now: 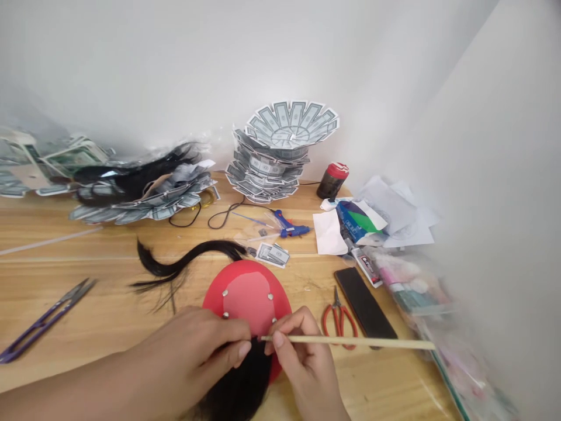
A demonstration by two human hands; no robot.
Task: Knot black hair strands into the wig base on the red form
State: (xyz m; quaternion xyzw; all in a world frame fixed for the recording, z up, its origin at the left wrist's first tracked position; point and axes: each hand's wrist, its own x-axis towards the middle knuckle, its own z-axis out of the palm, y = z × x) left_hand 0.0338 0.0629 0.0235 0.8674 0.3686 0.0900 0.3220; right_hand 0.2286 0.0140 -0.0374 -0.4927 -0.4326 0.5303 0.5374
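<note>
A round red piece (280, 286) with a pinker middle and several small silvery studs lies in front of me on the wooden table. A hank of black hair (245, 383) hangs from its near part toward me. My left hand (214, 345) pinches the top of that hair, thumb against finger. Held in my right hand (302, 356) is a thin wooden stick (359, 340), its tip at the hair's upper end beside my left fingertips. Another curved lock of black hair (188, 257) lies behind the red piece.
Purple-handled snips (44, 324) lie at the left. Red-handled pliers (338, 321), a black phone-like slab (366, 304) and plastic bags (438, 327) are on the right. Farther back are a blue glue gun (291, 225), stacked banknote-print paper bowls (267, 166) and a red-lidded cup (333, 180).
</note>
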